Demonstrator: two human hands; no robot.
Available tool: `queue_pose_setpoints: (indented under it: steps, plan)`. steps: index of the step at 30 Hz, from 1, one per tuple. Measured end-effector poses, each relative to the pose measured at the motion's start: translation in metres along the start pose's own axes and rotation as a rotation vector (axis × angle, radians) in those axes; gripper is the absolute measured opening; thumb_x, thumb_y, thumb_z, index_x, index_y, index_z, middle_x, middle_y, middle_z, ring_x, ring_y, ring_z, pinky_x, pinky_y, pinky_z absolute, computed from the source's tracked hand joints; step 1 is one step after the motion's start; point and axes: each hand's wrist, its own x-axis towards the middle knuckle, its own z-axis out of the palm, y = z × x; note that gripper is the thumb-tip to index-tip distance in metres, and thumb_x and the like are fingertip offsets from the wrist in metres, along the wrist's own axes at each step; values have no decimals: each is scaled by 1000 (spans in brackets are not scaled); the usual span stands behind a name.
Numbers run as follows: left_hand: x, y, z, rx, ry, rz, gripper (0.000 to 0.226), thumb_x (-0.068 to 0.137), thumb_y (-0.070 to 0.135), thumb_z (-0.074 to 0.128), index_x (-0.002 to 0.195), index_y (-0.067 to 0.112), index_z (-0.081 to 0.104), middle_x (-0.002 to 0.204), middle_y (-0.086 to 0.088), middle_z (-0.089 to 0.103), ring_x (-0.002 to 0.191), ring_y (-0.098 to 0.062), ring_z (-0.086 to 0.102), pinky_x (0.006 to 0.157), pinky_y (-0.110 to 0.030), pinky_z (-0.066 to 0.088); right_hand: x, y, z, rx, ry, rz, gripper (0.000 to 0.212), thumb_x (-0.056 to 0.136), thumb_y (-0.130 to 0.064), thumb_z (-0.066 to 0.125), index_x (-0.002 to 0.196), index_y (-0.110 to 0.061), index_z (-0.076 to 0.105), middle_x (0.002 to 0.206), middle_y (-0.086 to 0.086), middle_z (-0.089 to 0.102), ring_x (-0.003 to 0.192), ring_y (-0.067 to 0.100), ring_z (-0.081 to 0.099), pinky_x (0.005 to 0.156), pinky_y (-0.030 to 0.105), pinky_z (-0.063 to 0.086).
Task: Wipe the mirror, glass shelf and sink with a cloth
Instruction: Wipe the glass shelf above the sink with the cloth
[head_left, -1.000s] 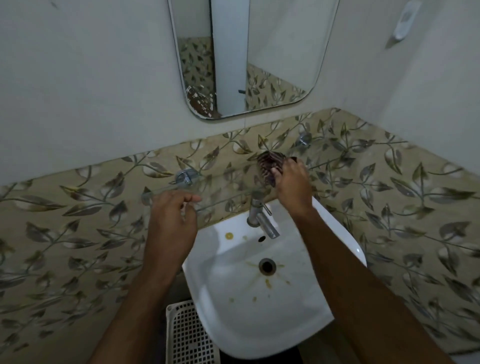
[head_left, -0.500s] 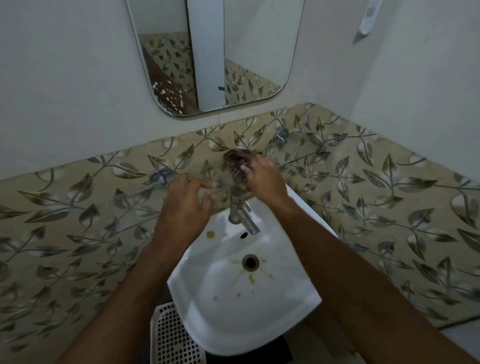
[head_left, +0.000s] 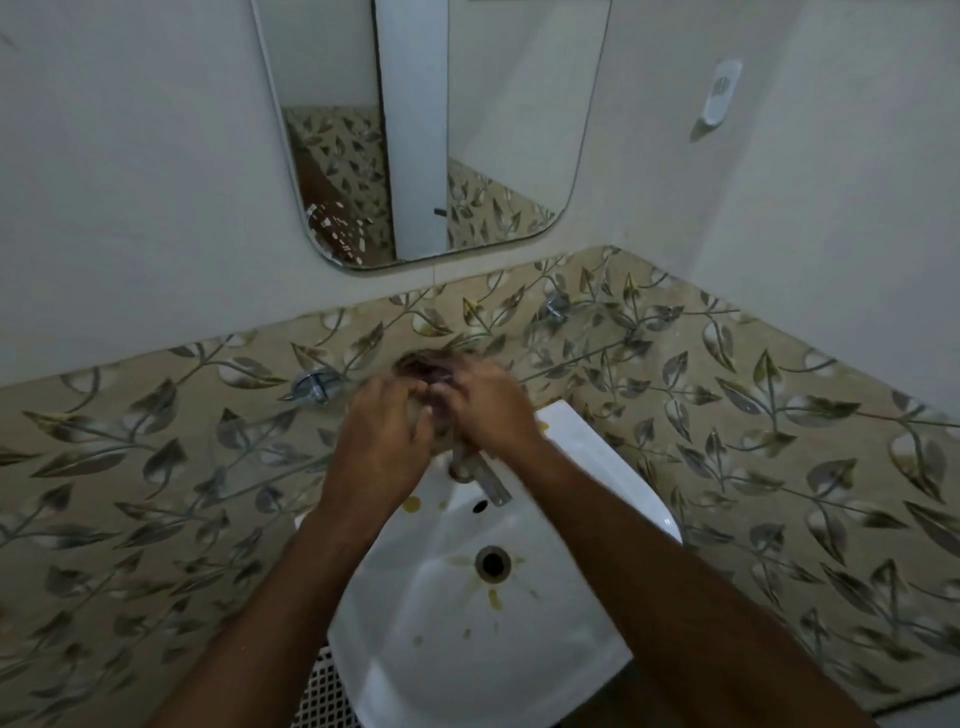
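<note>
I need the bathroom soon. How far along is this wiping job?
Nothing looks finished. The mirror is speckled at its lower left corner, and the sink has yellowish spots around the drain. In hand: the left hand and right hand are bunched around a dark cloth above the tap, at the level of the glass shelf. Mirror, shelf and sink seem left.

Below the hands, the sink (head_left: 519, 649) was glossy white ceramic, smooth but stained yellow. The tap (head_left: 485, 480) under the right hand (head_left: 493, 410) was dull metal. The cloth (head_left: 423, 366) at the fingertips looked dark and soft. Above them, the mirror (head_left: 514, 130) was slick glass, and the leaf-patterned tiles (head_left: 779, 441) had a faint sheen.
</note>
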Motion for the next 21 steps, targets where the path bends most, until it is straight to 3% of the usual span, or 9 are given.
queue_pose_setpoints:
  steps: [4,7,9,13,15,21]
  plan:
    - [-3,-23,-17,14,-105,14,26,94,22,57,118,15,65,115,-8,59,112,-26,56,96,-41,47,29,88,-24,-109,18,323,53,101,-51,42,138,-15,55,140,9,55,129,31,47,108,41,40]
    - [3,-42,-25,81,-144,55,33,90,29,52,116,15,67,114,-8,63,112,-27,57,93,-31,41,34,100,-28,-138,17,445,58,102,-50,39,145,-11,47,151,11,46,140,32,36,115,44,32]
    - [7,-45,-23,87,-129,38,35,89,29,50,115,14,68,112,-9,64,110,-28,58,92,-30,39,27,72,-21,-101,12,432,55,102,-49,40,144,-16,49,151,7,46,140,32,35,115,45,32]
    - [14,-20,-9,44,-167,102,31,93,29,50,116,16,66,112,-5,59,111,-25,52,94,-35,40,-6,14,2,-50,-40,52,57,101,-52,39,145,-18,50,151,3,49,142,26,36,119,41,29]
    - [12,-10,-3,10,-187,140,23,94,19,59,117,16,65,113,-2,55,111,-20,47,95,-35,39,-9,19,0,-64,-74,-21,64,99,-57,32,147,-18,48,153,1,46,144,22,34,120,39,28]
    - [8,-15,8,68,-180,97,32,95,23,60,125,15,61,122,-7,57,119,-27,50,99,-38,43,31,108,-39,-112,-4,252,45,102,-43,44,138,-18,55,134,10,59,121,33,54,102,40,44]
